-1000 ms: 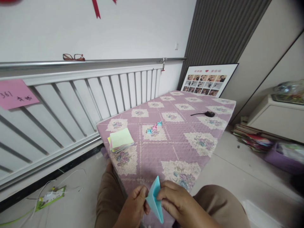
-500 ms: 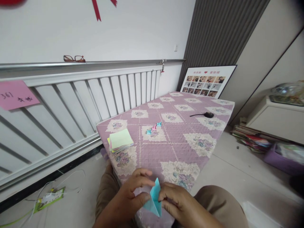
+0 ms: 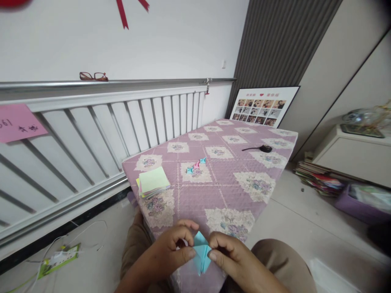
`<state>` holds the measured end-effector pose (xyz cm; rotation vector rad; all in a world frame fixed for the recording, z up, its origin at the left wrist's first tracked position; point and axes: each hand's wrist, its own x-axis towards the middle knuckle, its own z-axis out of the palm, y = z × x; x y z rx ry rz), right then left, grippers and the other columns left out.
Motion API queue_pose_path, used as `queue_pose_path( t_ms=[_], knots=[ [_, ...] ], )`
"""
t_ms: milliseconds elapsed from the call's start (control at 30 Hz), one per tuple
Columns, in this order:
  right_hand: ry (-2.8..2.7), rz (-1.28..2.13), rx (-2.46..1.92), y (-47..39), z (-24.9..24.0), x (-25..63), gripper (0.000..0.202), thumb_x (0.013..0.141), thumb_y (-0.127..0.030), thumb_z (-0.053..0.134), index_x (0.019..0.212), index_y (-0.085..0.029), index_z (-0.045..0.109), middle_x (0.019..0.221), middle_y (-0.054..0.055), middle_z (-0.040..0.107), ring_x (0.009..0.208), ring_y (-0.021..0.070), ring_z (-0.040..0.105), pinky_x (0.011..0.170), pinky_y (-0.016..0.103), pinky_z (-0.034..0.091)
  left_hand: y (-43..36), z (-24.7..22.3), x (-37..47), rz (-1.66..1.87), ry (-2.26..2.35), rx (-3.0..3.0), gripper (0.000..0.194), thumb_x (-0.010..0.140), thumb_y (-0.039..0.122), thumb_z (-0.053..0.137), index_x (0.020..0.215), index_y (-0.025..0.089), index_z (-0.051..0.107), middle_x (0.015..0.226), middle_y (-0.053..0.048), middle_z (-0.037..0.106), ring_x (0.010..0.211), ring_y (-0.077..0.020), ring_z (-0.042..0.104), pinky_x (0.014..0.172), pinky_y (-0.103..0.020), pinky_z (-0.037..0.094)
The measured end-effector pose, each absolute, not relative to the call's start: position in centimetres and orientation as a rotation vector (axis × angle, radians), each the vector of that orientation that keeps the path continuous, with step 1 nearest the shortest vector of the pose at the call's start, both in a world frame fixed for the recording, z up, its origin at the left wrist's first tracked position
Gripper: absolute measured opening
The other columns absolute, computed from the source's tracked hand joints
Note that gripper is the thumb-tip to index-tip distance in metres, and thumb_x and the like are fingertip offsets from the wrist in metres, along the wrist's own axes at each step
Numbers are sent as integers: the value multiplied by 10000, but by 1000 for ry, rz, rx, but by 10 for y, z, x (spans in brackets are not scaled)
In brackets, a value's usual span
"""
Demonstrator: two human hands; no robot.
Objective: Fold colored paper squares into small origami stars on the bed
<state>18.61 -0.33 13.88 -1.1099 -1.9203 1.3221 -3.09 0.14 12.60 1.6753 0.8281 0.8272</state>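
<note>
A sheet of light blue folded paper is held between my two hands above the near end of the table. My left hand pinches its left edge between thumb and fingers. On the other side, my right hand grips the right corner with thumb and forefinger. The paper has a pointed top and a folded, diamond-like front. Farther off on the cloth, three small folded paper pieces lie in a slanting row, two blue and one pink. A stack of square paper sheets, pale green on top, rests at the left.
The table wears a purple flowered cloth. A black round object with a thin handle lies at its far right. Behind stand a white radiator and a photo board. A green power strip with cables is on the floor.
The blue paper has gone from an open, upright folded shape to a flatter diamond facing me. My right hand has shifted slightly right, and its thumb and forefinger now pinch the corner.
</note>
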Motion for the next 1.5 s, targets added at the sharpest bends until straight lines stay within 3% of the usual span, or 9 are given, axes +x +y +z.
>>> queue_pose_path(
  t_ms=[267,400,533,633,800,1000,1233,1500],
  knots=[
    [-1756,1333,-1268,0,129,172,329,803,-470,500,616,-201,464,617,-25,434,614,138,410,590,265,341,2,108,-19,925,928,1479,148,758,224,586,689,180,464,1060,-74,584,929,-181,537,793,-283,402],
    [-1696,1276,-1309,1,123,169,334,793,-477,498,605,-205,450,605,-27,436,604,136,408,586,262,342,3,102,-12,930,934,1307,158,741,241,564,682,191,426,896,-26,595,683,-116,510,590,-226,387],
    [-1724,1228,-1292,2,117,168,354,805,-487,491,593,-208,439,600,-29,429,598,134,405,579,255,340,4,97,-8,961,1023,1252,164,731,227,540,678,209,386,647,55,497,577,-94,448,539,-207,343],
    [-1768,1206,-1240,1,115,168,365,827,-485,476,593,-209,438,617,-25,442,608,135,421,589,252,354,3,99,-6,984,1085,1251,128,723,212,525,698,210,400,599,77,432,564,-90,402,537,-206,325],
    [-1765,1140,-1215,1,111,167,381,833,-473,484,569,-212,401,616,-25,445,606,132,432,591,246,367,2,102,1,1042,1166,1249,105,701,187,538,760,202,453,635,70,447,583,-93,404,550,-211,338],
    [-1723,969,-1216,-3,103,164,353,848,-441,491,586,-209,449,616,-21,480,605,135,469,596,243,385,-3,91,10,1134,1099,1050,389,724,287,610,1087,188,514,882,-20,606,765,-153,547,656,-251,423],
    [-1696,930,-1217,-10,100,163,338,861,-423,509,601,-207,524,634,-9,542,625,143,515,612,243,412,-11,75,9,1044,1076,1165,443,807,575,530,854,143,617,645,18,513,579,-115,469,568,-241,397],
    [-1504,1051,-1219,-7,97,161,341,792,-495,577,619,-211,501,621,-21,497,624,148,483,595,247,401,-15,86,6,1012,1160,1326,292,839,435,527,895,161,612,717,9,558,661,-136,473,649,-251,385]
  ],
)
